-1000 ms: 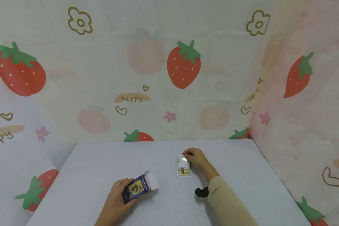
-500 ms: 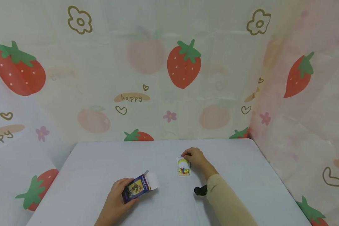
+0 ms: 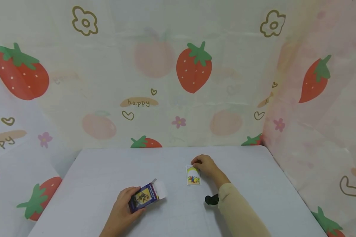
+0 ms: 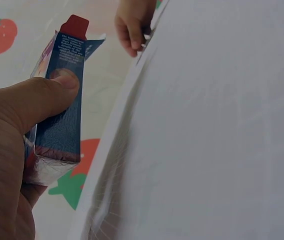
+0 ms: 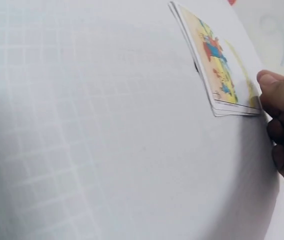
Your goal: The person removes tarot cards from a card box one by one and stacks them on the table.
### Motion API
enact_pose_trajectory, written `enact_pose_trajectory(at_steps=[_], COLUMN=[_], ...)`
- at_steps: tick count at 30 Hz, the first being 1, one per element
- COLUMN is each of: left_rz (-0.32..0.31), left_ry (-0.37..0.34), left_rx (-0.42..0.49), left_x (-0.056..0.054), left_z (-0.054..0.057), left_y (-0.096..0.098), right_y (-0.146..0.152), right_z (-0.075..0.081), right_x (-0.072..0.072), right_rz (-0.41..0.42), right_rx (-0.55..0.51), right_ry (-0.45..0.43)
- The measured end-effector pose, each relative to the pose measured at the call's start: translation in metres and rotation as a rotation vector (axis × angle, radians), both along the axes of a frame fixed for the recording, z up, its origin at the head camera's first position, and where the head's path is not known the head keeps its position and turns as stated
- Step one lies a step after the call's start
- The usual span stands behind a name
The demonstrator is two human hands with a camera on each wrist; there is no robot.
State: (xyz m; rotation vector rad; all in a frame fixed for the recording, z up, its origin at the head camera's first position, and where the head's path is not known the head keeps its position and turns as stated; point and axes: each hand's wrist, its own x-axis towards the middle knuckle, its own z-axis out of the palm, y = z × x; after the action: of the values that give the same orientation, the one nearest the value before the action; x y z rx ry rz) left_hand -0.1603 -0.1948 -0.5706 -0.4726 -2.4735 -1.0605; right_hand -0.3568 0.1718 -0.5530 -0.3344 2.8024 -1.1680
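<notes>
My left hand (image 3: 123, 207) grips a dark blue card box (image 3: 142, 197) with a yellow picture on its front. Its thumb (image 4: 64, 86) lies along the narrow printed side in the left wrist view, and the end flap stands open, pointing right. Farther back, my right hand (image 3: 207, 166) pinches a few illustrated cards (image 3: 193, 176) by their far right corner. These lie in a small, slightly uneven stack on the white table; in the right wrist view the stacked cards (image 5: 217, 60) show more than one edge. The fingers under the thumb are partly hidden.
The white-covered table (image 3: 92, 184) ends at a back wall (image 3: 166, 82) printed with strawberries, with a pinkish side wall (image 3: 323, 138) at right. A black wrist device (image 3: 211, 199) sticks out beside the right sleeve (image 3: 240, 210).
The top card has shifted slightly toward me, and its glare has faded so its picture shows more clearly. The left hand and the box have stayed in place.
</notes>
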Motion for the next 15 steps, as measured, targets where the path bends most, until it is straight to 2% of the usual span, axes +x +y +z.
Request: enact_pose_trajectory(at_steps=[9, 15], left_rz=[0.003, 0.013], left_ry=[0.012, 0.007], left_rx=[-0.009, -0.019], left_x=[-0.001, -0.001], left_z=[-0.001, -0.001], left_y=[-0.001, -0.001], right_y=[0.003, 0.002], right_z=[0.009, 0.018], right_x=[0.002, 0.013], right_rz=[-0.054, -0.060], right_rx=[-0.007, -0.037], right_ry=[0.051, 0.094])
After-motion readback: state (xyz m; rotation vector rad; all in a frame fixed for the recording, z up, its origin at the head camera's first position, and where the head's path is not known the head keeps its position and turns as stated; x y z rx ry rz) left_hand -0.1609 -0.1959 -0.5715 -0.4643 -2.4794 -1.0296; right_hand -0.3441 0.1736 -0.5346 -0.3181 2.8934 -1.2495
